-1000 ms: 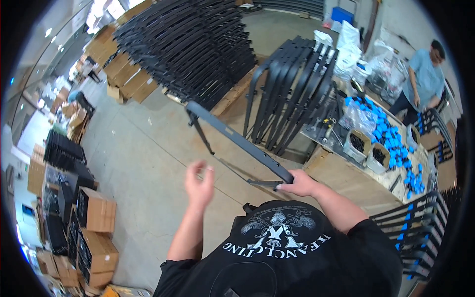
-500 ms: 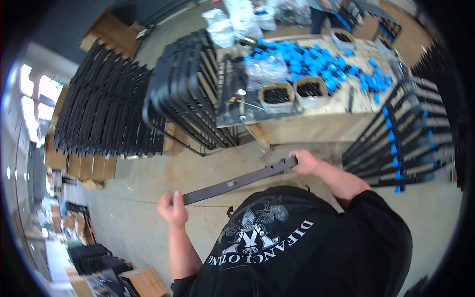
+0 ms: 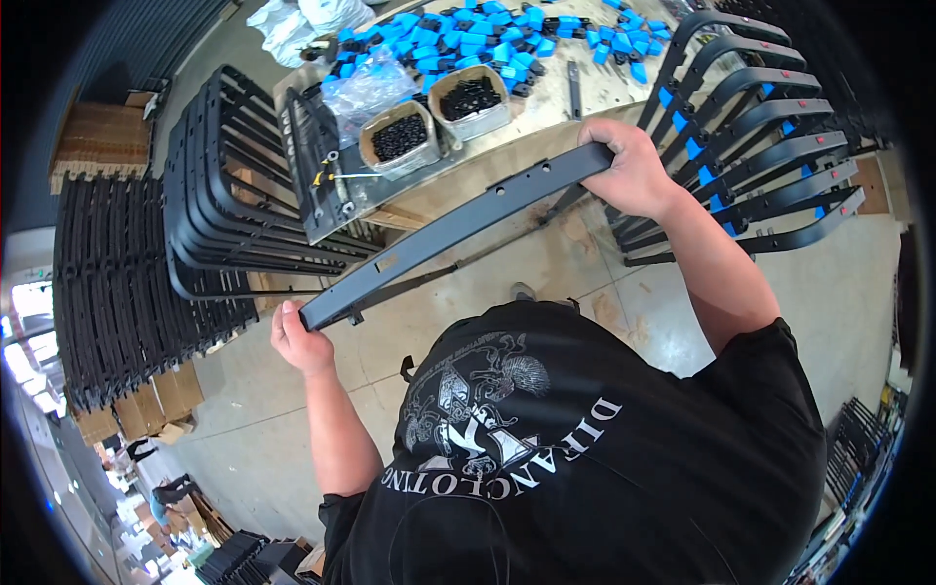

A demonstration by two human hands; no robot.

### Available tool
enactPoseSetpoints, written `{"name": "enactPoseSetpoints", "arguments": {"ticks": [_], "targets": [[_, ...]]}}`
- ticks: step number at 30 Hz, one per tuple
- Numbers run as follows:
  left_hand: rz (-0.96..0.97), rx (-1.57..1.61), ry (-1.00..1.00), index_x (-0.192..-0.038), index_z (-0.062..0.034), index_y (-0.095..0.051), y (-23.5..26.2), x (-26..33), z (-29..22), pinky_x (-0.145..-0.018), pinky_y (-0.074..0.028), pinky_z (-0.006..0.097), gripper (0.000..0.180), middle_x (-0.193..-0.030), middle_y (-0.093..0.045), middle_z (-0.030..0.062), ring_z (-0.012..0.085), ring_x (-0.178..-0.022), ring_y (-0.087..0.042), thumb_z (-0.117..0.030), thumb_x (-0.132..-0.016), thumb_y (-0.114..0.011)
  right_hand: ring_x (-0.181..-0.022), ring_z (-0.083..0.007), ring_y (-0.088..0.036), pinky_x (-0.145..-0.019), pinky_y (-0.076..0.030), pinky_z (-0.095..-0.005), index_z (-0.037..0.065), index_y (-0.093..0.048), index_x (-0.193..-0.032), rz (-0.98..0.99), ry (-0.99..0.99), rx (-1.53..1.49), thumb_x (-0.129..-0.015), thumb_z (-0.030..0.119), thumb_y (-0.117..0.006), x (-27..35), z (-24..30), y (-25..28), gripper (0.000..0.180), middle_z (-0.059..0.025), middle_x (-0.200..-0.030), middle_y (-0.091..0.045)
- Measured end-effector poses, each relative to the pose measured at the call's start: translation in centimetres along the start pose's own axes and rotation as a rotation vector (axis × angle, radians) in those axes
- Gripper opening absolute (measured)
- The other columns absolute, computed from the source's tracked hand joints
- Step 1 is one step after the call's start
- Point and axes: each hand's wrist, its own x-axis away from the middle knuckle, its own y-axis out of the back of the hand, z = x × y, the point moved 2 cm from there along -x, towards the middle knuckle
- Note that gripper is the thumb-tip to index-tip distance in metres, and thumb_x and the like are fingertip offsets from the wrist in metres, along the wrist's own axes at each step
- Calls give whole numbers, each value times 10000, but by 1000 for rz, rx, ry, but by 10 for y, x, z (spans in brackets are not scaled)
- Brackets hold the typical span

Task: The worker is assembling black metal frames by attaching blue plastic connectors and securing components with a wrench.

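Observation:
A long black metal frame (image 3: 439, 234) stretches across in front of my body, seen edge-on, its near bar pierced by holes and a slot. A thinner bar shows below it. My left hand (image 3: 302, 338) grips the lower left end, thumb against the edge. At the higher right end, my right hand (image 3: 632, 168) is wrapped round the bar. The frame is tilted, right end up, held in the air in front of the worktable.
On the worktable (image 3: 536, 112) lie many blue plastic pieces (image 3: 429, 44), two boxes of small black parts (image 3: 402, 138), clear plastic and tools. Black bent frames (image 3: 219, 195) lean left of it. More frames with blue pieces (image 3: 760, 127) stand right. Dark slatted parts (image 3: 107, 283) are stacked far left.
The frame has come up and closer, with both hands still on its ends. My view has turned right, and the table and racks sit further left.

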Motion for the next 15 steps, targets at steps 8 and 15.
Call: {"name": "enactPoseSetpoints", "arguments": {"ticks": [8, 15], "targets": [[93, 91, -29, -720, -50, -548, -62, -57, 22, -603, -324, 263, 312, -701, -489, -44, 62, -667, -410, -197, -995, -559, -707, -117, -474, -645, -420, -298, 42, -527, -864, -9, -122, 22, -737, 4, -677, -27, -40, 3, 201, -33, -725, -483], [26, 182, 96, -710, -62, -573, -90, -90, 16, -532, -344, 223, 321, -683, -514, -60, 38, -601, -440, -204, -998, -581, -655, -172, -512, -618, -450, -348, 63, -565, -870, -77, -109, 75, -755, 61, -698, -79, -58, -7, 176, -64, -697, -534]]}}
